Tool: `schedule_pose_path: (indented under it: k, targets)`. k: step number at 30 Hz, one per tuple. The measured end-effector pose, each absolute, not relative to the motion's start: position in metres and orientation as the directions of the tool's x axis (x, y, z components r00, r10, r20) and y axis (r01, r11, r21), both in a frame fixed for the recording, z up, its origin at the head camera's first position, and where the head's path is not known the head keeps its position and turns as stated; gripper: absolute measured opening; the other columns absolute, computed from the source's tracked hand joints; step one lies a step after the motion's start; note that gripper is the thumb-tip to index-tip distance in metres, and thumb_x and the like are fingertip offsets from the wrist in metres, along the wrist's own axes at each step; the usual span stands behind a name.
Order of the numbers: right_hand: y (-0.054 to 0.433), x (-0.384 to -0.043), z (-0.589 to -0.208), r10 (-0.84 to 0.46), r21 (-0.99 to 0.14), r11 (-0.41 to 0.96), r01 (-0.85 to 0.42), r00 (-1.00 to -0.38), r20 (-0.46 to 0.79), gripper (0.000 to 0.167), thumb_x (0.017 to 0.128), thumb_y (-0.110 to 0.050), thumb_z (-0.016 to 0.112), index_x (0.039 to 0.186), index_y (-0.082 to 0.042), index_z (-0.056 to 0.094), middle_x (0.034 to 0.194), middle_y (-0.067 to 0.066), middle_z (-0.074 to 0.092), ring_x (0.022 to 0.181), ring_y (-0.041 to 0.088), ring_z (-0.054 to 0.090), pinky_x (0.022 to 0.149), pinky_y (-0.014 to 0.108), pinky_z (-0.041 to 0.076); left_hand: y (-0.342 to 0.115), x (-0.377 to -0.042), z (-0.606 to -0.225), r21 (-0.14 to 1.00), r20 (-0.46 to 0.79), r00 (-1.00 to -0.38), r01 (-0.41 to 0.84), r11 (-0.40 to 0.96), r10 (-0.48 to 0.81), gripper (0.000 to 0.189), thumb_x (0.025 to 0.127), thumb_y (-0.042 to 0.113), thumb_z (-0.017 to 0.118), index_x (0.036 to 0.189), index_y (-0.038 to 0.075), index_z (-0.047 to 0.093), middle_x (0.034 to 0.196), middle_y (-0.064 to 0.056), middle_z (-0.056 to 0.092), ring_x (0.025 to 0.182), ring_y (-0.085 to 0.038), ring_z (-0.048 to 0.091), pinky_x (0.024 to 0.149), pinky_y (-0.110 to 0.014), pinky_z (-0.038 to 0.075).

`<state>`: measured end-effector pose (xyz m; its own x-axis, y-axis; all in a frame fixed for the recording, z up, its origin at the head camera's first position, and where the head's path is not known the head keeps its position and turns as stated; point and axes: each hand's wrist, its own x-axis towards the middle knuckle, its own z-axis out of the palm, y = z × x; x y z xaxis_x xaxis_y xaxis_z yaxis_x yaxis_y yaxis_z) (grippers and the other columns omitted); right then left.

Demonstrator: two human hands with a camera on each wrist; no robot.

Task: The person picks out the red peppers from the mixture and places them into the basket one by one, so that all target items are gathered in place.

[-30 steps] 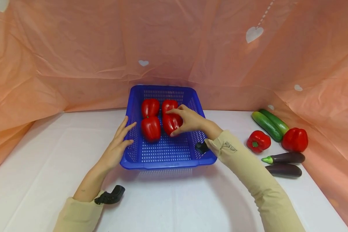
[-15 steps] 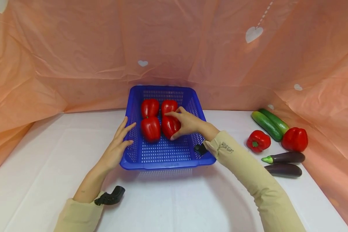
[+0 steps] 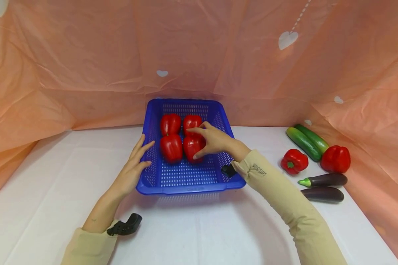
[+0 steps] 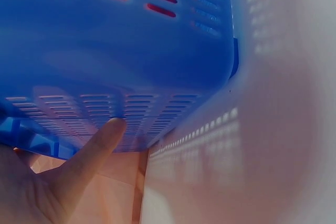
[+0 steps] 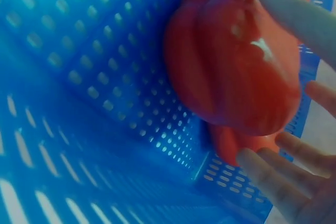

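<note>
A blue slotted basket (image 3: 185, 189) holds several red bell peppers set two by two. My right hand (image 3: 216, 141) reaches into it from the right, thumb and forefinger spread over the near right bell pepper (image 3: 191, 146). In the right wrist view, the thumb overlaps this pepper (image 5: 231, 66) and the other fingers (image 5: 273, 182) are spread apart beside it. Whether the thumb touches it, I cannot tell. My left hand (image 3: 130, 170) lies against the basket's left side with fingers extended. A fingertip (image 4: 116, 125) rests at the outer slotted wall in the left wrist view.
On the right of the white table (image 3: 172, 235) lie two green cucumbers (image 3: 306, 142), a small red pepper (image 3: 294, 161), a larger red pepper (image 3: 335, 159) and two eggplants (image 3: 328, 180). An orange cloth (image 3: 119, 55) hangs behind and at both sides.
The near right pepper has turned and shifted slightly left, closer to its neighbour, with my right hand over it. My left hand has stayed at the basket's side.
</note>
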<state>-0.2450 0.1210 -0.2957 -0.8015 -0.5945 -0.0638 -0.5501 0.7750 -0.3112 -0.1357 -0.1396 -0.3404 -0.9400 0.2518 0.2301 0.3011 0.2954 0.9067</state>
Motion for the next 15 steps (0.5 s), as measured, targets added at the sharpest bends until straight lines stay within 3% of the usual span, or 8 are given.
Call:
schedule_pose_path:
  k: [5,9,15]
  targets:
    - [0.125,-0.243,-0.289,-0.605,-0.363,0.740,-0.566,-0.796,0.007,0.086,0.071,-0.033,0.084,0.145,-0.016,0.043,0.134,0.020,0.042,0.117,0.035,0.052,0.103,0.045,0.044,-0.139,-0.137,-0.341,0.905,0.238,-0.937,0.309,0.293,0.256,0.052,0.094,-0.001,0.037,0.146,-0.005,0.031,0.162,-0.014,-0.004,0.147,-0.037,-0.007,0.112,-0.065,-0.002]
    - [0.129,-0.241,-0.282,-0.613,-0.414,0.709,-0.570,-0.789,0.037,0.084,0.072,-0.030,0.083,0.145,-0.014,0.044,0.136,0.021,0.041,0.111,0.036,0.053,0.095,0.042,0.048,-0.140,-0.138,-0.342,0.904,0.236,-0.938,0.308,0.297,0.256,0.052,0.094,-0.001,0.037,0.146,-0.005,0.031,0.162,-0.014,-0.005,0.147,-0.037,-0.007,0.112,-0.066,-0.002]
    - [0.136,-0.236,-0.270,-0.606,-0.468,0.682,-0.562,-0.793,0.069,0.081,0.073,-0.029,0.083,0.144,-0.014,0.045,0.139,0.021,0.038,0.121,0.032,0.048,0.092,0.040,0.053,-0.141,-0.137,-0.342,0.900,0.234,-0.938,0.308,0.307,0.254,0.052,0.094,-0.001,0.038,0.146,-0.004,0.031,0.162,-0.014,-0.005,0.147,-0.037,-0.007,0.113,-0.065,-0.001]
